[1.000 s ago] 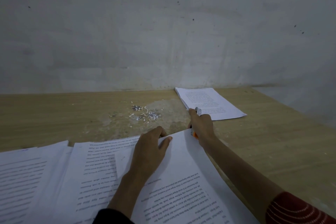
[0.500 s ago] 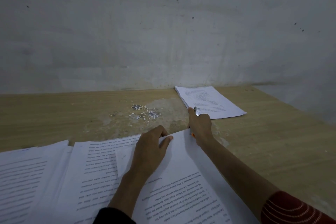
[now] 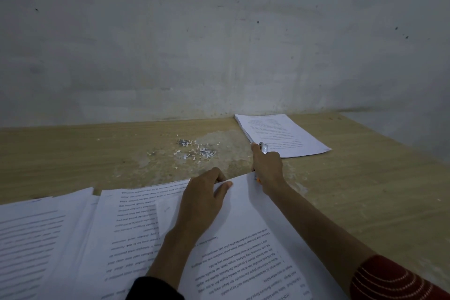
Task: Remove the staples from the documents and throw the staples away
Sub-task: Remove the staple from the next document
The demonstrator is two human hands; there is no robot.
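**Far left, near edge.** A spread of white printed sheets [image 3: 29,238] lay flat on the pale wooden worktop [image 3: 365,190]. Whether staples remained in them could not be told.

**Left of centre.** A white printed paper document [image 3: 136,221] lay with its text upside down to the person. It was partly covered by an upper white page [image 3: 255,238].

**Centre, farther back.** A small heap of silvery staples and white paper scraps [image 3: 194,151] lay loose on the worktop, near both hands. I judged from it that a fair number of staples had already been pulled and that none had been thrown away. No bin was in view.

**Centre, near.** The left hand [image 3: 202,200] gripped the far edge of the upper white page, thumb on top and fingers curled over the edge.

**Right of centre.** The right hand [image 3: 267,168] was closed around a small metal-tipped, orange-bodied staple remover [image 3: 263,147] just beyond the page's far corner. The tip pointed up and away from the paper. No staple could be made out at that corner.

**Right, at the back.** A neat stack of white printed pages [image 3: 287,134] lay beside the grey wall [image 3: 219,44], probably documents already dealt with.

**Status.** I judged the task roughly midway. The near papers appeared to be still in hand, and the disposal of the heap was wholly outstanding.
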